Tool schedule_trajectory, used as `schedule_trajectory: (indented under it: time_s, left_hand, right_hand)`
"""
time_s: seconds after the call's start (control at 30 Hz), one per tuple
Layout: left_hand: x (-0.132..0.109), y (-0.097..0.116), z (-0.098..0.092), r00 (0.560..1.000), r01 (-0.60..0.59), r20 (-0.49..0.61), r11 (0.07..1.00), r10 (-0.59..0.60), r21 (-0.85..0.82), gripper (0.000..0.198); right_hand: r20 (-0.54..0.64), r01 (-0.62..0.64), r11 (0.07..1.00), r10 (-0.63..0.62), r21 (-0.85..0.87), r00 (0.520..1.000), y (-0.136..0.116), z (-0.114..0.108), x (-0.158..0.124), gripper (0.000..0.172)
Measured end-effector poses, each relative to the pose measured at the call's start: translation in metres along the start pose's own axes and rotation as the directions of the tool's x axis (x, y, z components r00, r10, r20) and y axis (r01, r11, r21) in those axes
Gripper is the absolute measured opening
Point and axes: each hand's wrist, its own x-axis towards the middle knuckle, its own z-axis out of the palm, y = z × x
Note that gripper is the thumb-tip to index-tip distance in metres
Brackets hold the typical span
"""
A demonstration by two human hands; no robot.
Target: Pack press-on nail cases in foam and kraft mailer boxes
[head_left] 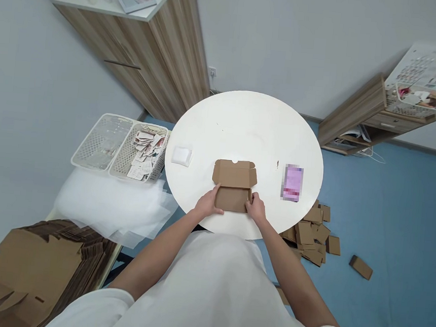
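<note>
The left hand [206, 203] lies along the left edge of a shallow rectangular brown cardboard box [232, 200], thumb at the near corner and fingers at the far one, spread apart; how firmly it bears on the edge cannot be told. The right hand [257, 208] has its fingers closed in a pinch on the box's right side wall. The box sits near the close edge of a white, round-cornered table [244, 127], its base towards the person.

Beyond the base, the brown notched lid panel [234, 174] with small side flaps is laid back, not closed over.

The step in hand is judged to be the forming of the side walls. Good practice: square each wall to the base, press the folds fully home at the corners, and keep both sides even so the base does not twist. The lid flaps should be left free until the walls stand unaided.

Farther out, a small white soft-looking packet [181, 155] lies to the left and a purple rectangular pack [292, 184], its detail obscured, to the right; both are well apart from the box.
</note>
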Motion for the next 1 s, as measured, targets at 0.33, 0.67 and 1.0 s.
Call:
schedule_trajectory:
  time_s: [0.33, 0.67, 1.0]
  left_hand:
    - [-0.01, -0.004, 0.015, 0.993, -0.04, -0.11, 0.996, 0.031, -0.084, 0.117]
    - [-0.011, -0.017, 0.046, 0.975, -0.069, -0.212, 0.813, -0.068, -0.578, 0.054]
    - [-0.006, 0.002, 0.035, 0.975, -0.025, -0.196, 0.813, -0.109, -0.581, 0.064]
  right_hand:
    - [-0.037, -0.034, 0.986, 0.04, 0.164, 0.999, 0.008, -0.01, -0.025, 0.055]
    - [0.057, -0.036, 0.72, -0.004, 0.694, 0.998, 0.017, -0.001, -0.045, 0.058]
    - [0.042, -0.023, 0.652, -0.014, 0.757, 0.999, 0.013, -0.01, -0.041, 0.061]
